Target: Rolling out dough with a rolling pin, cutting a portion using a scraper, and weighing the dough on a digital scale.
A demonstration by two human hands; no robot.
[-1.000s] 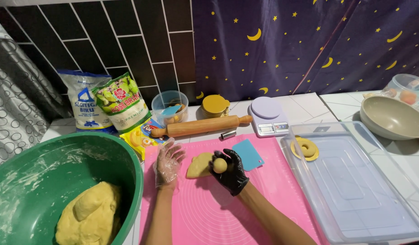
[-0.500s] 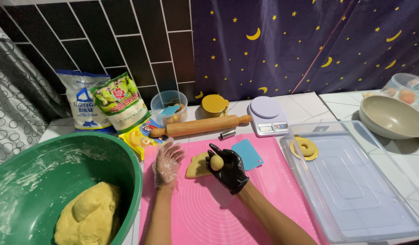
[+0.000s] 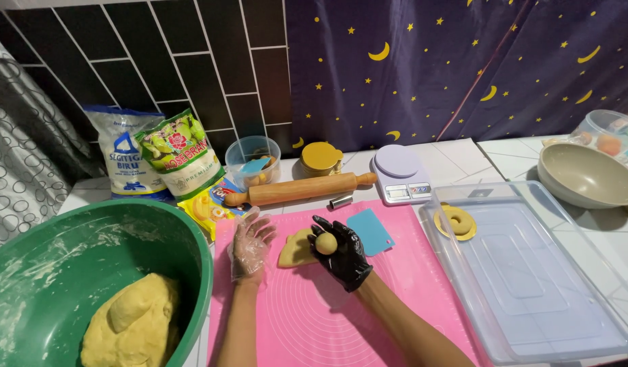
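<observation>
Head view shows our small dough ball (image 3: pixel 326 242) just left of the frame's centre, resting in the upturned palm of our right hand (image 3: pixel 342 253), which wears a black glove; its grip is loosely curled under the ball, fingers spread and not pressed shut. Touching the ball's left side lies a flat piece of dough (image 3: pixel 295 250) on the pink mat (image 3: pixel 395 299). Our left hand (image 3: pixel 251 245), in a clear plastic glove, sits just beside that piece with its grip spread wide and holding nothing.

Right of the black glove a light blue scraper (image 3: pixel 370 231) lies on the mat. Above these, a wooden rolling pin (image 3: pixel 300 189) stretches across the table (image 3: pixel 456 153), with a small metal cutter (image 3: pixel 340 202) near it, a kitchen scale (image 3: pixel 400 175) to its right and a yellow-lidded jar (image 3: pixel 320 158) behind.

At lower left stands a big green bowl (image 3: pixel 89 231) holding a mass of yellow dough (image 3: pixel 130 326). Two flour bags (image 3: pixel 154 156) lean on the tiled wall at upper left.

At right, a clear tray (image 3: pixel 531 285) carries one ring of dough (image 3: pixel 456 220), and a beige bowl (image 3: pixel 586 178) sits beyond it.
</observation>
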